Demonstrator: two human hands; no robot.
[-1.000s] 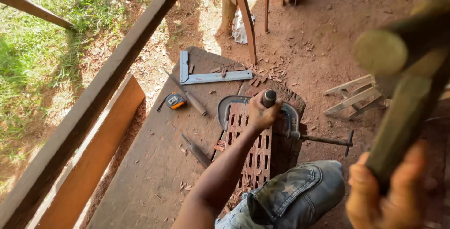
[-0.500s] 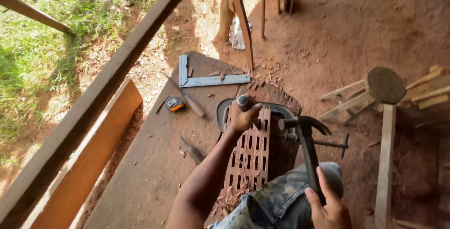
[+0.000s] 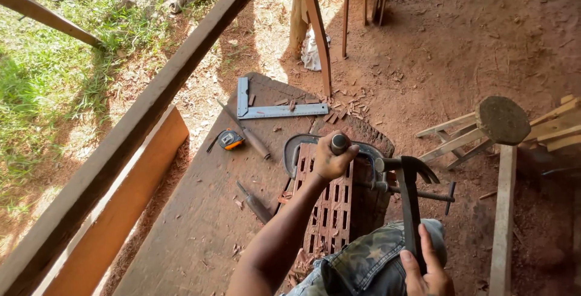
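The left hand [image 3: 330,161] is closed around the handle of a chisel [image 3: 339,144], which stands upright with its butt end facing up and its blade hidden behind the fist; the grip keeps the tool vertical on the carved panel [image 3: 330,202]. The right hand [image 3: 426,272] is clamped on the lower shaft of a claw hammer [image 3: 410,196], head raised and just right of the chisel butt, not touching it. The panel, pierced with rows of rectangular slots, lies flat on the surface [image 3: 200,211], a wide dark plank on the dirt floor. A clamp [image 3: 417,194] with a threaded screw and cross-pin sits at the panel's right edge, apparently to stop the panel from shifting under blows; its exact bite point is hidden by the hammer. The person's knee [image 3: 375,259], in camouflage cloth, rests at the panel's near end, judged to add holding weight. Spare tools lie well apart on the plank, within reach: a steel square [image 3: 272,108], a tape measure [image 3: 230,140], a second chisel [image 3: 251,138] and a third [image 3: 254,202]. Wood chips are scattered near the square. A stool [image 3: 496,123] stands on the floor to the right.
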